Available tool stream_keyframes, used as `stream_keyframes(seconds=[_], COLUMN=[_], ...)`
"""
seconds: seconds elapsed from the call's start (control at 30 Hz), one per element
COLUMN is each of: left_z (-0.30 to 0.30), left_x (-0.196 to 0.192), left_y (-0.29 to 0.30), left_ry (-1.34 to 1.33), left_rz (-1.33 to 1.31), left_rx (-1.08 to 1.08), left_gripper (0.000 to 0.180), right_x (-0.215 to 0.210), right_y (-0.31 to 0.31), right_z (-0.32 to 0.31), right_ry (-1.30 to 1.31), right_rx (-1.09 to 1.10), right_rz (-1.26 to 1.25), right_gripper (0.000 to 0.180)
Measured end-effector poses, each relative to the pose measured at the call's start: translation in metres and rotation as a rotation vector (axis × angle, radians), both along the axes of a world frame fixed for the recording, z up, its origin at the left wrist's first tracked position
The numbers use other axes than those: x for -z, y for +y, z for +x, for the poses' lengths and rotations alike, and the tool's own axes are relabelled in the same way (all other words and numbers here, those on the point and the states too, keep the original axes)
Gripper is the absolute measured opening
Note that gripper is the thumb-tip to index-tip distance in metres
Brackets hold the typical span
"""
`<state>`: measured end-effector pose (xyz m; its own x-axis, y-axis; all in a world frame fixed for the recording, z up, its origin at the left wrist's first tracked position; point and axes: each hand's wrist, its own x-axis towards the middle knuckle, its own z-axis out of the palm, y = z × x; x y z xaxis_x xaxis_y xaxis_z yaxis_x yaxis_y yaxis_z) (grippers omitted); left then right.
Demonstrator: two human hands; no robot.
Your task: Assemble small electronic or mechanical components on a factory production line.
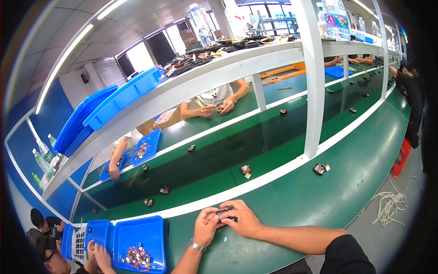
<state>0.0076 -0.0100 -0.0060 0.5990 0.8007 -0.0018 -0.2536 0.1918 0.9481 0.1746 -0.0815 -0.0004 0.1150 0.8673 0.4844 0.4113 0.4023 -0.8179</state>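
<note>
Both hands pinch a small dark part (blue tray left, conveyor belt beyond).

tray left of hands, belt behind

Long green workbench with a dark conveyor belt down the middle, white edging. White metal shelf frame overhead, blue bins tilted on it. Blue lower wall, bright windows behind, ceiling tube lights. Grey floor, possibly concrete, red stool at right
</note>
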Motion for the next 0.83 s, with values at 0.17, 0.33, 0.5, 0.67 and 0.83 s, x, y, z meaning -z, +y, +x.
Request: stream_keyframes(seconds=[0.17,0.33,0.5,0.67,0.83], left_z=[-0.0006,-0.0007,0.0,-0.0017,-0.0037], left_x=[-0.0009,-0.0008,-0.0002,0.0024,0.0055], left_y=[-0.001,-0.0013,-0.0007,0.0008,0.0025], left_ry=[-0.03,-0.035,-0.052,-0.05,-0.052], left_rz=[-0.008,-0.006,-0.002,-0.003,0.003], left_rx=[0.026,0.059,0.066,0.071,0.095], left_gripper=[0.022,0.023,0.022,0.022,0.023], right_x=[-0.0007,-0.0003,0.0051,0.0028,0.0004], right_y=[-0.0008,-0.0024,-0.0007,-0.0019,-0.005], right_z=[0.0014,-0.0009,-0.0015,-0.0016,-0.0026], right_ry=[0.01,-0.02,-0.013,-0.024,-0.021], right_rx=[0.023,0.054,0.061,0.064,0.067], right_rz=[-0.032,-0.007,-0.008,-0.015,-0.017], right_gripper=[0.01,0.011,0.014,0.015,0.016])
